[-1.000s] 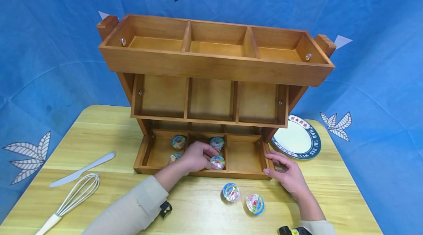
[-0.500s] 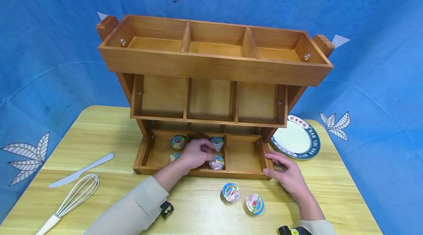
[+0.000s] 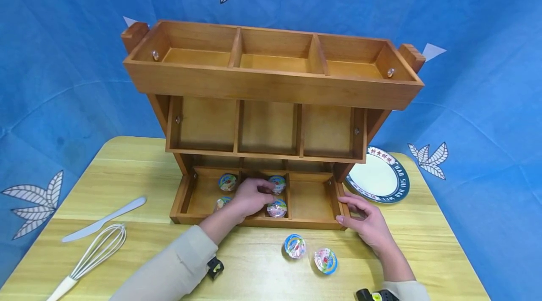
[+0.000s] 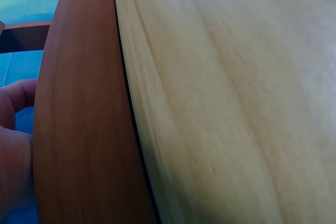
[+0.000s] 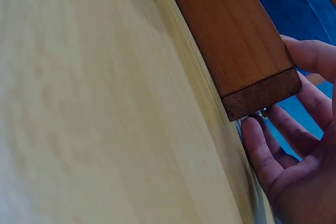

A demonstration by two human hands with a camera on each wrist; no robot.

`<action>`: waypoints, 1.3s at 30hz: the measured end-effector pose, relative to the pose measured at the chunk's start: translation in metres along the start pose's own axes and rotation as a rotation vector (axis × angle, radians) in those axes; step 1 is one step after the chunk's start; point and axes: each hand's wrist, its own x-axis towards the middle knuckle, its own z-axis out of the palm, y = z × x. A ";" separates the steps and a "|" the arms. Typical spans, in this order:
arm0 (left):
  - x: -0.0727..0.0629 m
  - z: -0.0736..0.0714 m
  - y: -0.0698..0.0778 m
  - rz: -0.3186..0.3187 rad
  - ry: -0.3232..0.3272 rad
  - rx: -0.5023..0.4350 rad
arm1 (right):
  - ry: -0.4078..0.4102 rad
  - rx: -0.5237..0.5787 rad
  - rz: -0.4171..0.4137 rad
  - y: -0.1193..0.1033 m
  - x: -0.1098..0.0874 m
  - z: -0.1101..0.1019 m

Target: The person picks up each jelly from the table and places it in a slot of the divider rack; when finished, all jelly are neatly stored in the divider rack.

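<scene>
My left hand [image 3: 251, 197] reaches into the middle compartment of the bottom wooden tray [image 3: 258, 222]. Its bent fingers and thumb lie at the edges of two foil-lidded jelly cups, one at the back [image 3: 277, 183] and one at the front [image 3: 277, 209]; neither cup is lifted. In the left compartment sit another jelly cup [image 3: 227, 182] and one [image 3: 222, 202] partly covered by the left forearm. My right hand [image 3: 372, 225] holds the tray's front right corner, thumb over the rim and fingers along the outer side. The right wrist view shows the fingers [image 5: 262, 156] beside the tray's end.
Two more jelly cups lie on the table in front, one upright [image 3: 295, 246] and one tilted [image 3: 325, 261]. Two higher wooden tiers [image 3: 271, 87] overhang the bottom tray. A plate [image 3: 378, 176] stands behind right; a knife [image 3: 103, 218] and whisk [image 3: 99, 251] lie left.
My left fingers have moved slightly back from the front jelly cup toward the rear one, and that cup stays in the compartment. The right hand keeps its place on the tray corner.
</scene>
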 end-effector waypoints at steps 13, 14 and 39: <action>-0.007 -0.003 0.002 0.029 0.032 0.059 | -0.001 -0.004 0.023 0.001 0.000 0.000; -0.008 -0.003 0.002 0.033 0.039 0.060 | 0.000 -0.004 0.023 0.001 0.000 0.000; -0.092 0.012 0.008 0.161 -0.153 -0.184 | 0.001 -0.009 0.048 -0.002 -0.001 0.001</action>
